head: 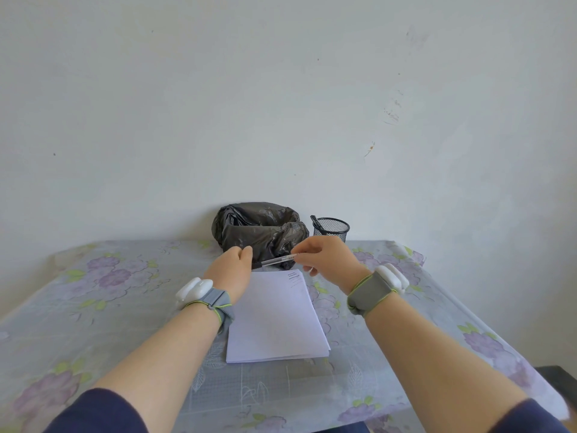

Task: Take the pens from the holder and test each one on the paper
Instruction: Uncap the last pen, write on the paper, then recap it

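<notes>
Standing by the worktop [93, 307] here, it's covered in a greyish cloth with purple flowers, pushed up against a plain white wall. The person has both arms stretched out over a stack of white paper [274, 320] lying in the middle. Near the top right corner of the top sheet there's a little cluster of short dark pen strokes [294, 277].

The right hand [324, 260] is pinching a clear-barrelled pen [278, 261] at its back end, fingers closed around it. The pen sits roughly level in the air above the far edge of the paper, its dark end pointing over toward the left hand [232, 270]. That left hand is curled in with its fingertips right at the pen's dark end, looks like it's touching or gripping the cap there, though I honestly can't tell how firm the hold is from where I am.

Both wrists have grey straps with a white plastic unit on them, and dark blue sleeves are pushed up past the forearms.

Behind the hands, against the wall, there's a small bin lined with a crumpled black plastic bag [259, 228]. Just to the right of it stands the black mesh holder [331, 229], with one dark pen [315, 220] leaning against its left rim. The holder is well apart from the paper, at the back edge of the worktop.
</notes>
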Demonstrator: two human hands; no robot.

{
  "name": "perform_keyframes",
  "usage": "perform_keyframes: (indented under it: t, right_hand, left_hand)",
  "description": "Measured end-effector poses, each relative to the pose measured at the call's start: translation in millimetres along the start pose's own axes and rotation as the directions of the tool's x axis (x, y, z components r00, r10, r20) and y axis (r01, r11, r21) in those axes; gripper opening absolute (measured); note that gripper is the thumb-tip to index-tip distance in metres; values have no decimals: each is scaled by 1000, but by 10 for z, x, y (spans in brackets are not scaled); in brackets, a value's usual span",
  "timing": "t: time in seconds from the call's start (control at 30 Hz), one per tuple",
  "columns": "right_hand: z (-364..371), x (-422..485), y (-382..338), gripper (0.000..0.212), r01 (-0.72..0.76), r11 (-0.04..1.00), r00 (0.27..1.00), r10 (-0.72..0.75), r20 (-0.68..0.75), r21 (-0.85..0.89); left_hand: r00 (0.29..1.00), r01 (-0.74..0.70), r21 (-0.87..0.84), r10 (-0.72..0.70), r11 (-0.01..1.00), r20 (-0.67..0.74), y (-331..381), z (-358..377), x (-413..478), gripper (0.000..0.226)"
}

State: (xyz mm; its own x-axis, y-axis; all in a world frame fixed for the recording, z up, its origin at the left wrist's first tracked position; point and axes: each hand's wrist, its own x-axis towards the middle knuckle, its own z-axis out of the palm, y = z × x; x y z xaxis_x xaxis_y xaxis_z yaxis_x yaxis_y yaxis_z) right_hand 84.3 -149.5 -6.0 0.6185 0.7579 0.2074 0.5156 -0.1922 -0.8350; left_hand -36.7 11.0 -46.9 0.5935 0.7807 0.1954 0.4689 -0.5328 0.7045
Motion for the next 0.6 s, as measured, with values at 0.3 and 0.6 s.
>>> perform_keyframes:
  t: [0.3, 0.6]
  right_hand:
    - [-120, 182, -168, 10, 45, 817, 942, 156, -296, 574]
    - [71, 504, -238, 27, -22, 896, 960, 143, -241, 443]
  left_hand:
    - [987, 39, -199, -70, 979, -147, -12, -18, 29, 44]
    - [996, -53, -71, 47, 996, -71, 19, 61, -79, 30]
